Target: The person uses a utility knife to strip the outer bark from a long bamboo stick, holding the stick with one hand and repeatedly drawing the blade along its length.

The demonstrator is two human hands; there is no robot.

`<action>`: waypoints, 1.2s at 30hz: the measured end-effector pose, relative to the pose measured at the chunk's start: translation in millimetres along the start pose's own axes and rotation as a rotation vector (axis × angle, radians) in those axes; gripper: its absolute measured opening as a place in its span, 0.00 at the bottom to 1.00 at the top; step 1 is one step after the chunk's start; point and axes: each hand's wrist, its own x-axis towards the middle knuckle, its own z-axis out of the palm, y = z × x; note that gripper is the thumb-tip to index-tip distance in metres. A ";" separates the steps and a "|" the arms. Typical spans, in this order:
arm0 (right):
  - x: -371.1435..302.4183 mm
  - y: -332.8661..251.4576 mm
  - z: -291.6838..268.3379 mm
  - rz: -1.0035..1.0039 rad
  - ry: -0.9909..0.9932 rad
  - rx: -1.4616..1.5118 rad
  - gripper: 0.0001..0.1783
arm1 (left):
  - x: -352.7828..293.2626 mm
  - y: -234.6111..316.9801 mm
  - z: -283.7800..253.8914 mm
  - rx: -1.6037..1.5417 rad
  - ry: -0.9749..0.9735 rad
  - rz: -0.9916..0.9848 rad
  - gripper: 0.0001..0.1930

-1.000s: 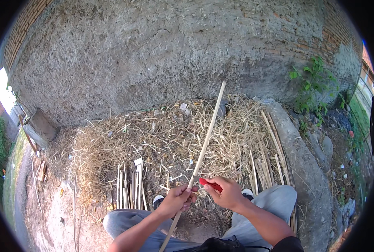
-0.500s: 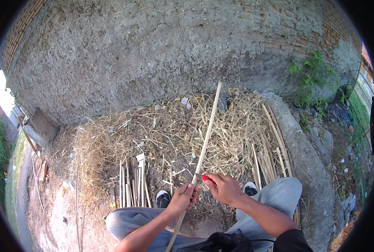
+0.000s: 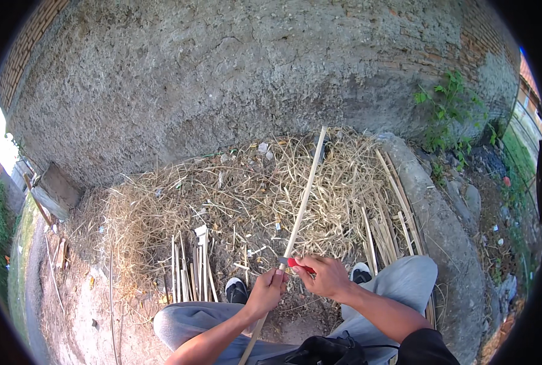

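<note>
Left hand [image 3: 267, 293], fingers closed, grips long, pale, wood-like strip [image 3: 307, 194], likely to steady it; right hand [image 3: 328, 277], fingers curled tight, holds red-handled, grey-bladed knife [image 3: 292, 262] across it.

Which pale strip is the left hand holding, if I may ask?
The long strip slanting up toward the wall; the left hand holds it, while other strips lie on the ground.

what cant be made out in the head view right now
Pale strip: in the head view, its near end is cut off by the lower edge, and a short stretch is hidden inside the left hand.
Red handle: in the head view, mostly covered by the right hand.
Blade: too small in the head view to tell whether it bites into the strip.
</note>
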 end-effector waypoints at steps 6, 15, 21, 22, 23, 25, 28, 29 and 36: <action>-1.8 -3.0 -1.3 -0.093 0.109 -0.121 0.09 | -3.4 -2.0 -4.4 0.217 0.030 0.148 0.17; 5.3 -0.4 -5.5 -0.085 0.170 -0.123 0.09 | -6.8 15.9 -1.8 0.133 -0.019 0.096 0.18; 10.4 10.1 -1.6 -0.103 0.249 -0.133 0.09 | -3.4 18.4 -2.5 0.215 0.000 0.098 0.17; 12.3 10.4 -2.2 -0.087 0.280 -0.137 0.09 | -4.6 17.7 -2.8 0.217 -0.001 0.099 0.17; 14.8 14.8 -0.9 -0.087 0.282 -0.137 0.09 | -6.6 17.7 -2.9 0.219 -0.013 0.106 0.17; 22.4 22.9 -3.8 -0.131 0.353 -0.114 0.08 | -6.0 19.6 -2.7 0.216 -0.033 0.120 0.17; 21.6 30.4 -8.2 -0.071 0.313 -0.185 0.08 | -5.7 24.0 -6.5 0.308 -0.025 0.073 0.18; 23.0 35.9 -9.0 -0.053 0.332 -0.205 0.08 | -8.9 24.1 -6.0 0.296 -0.052 0.053 0.18; 42.5 59.4 -61.9 0.182 0.302 -0.249 0.09 | -44.3 18.2 -13.9 0.300 -0.195 0.053 0.16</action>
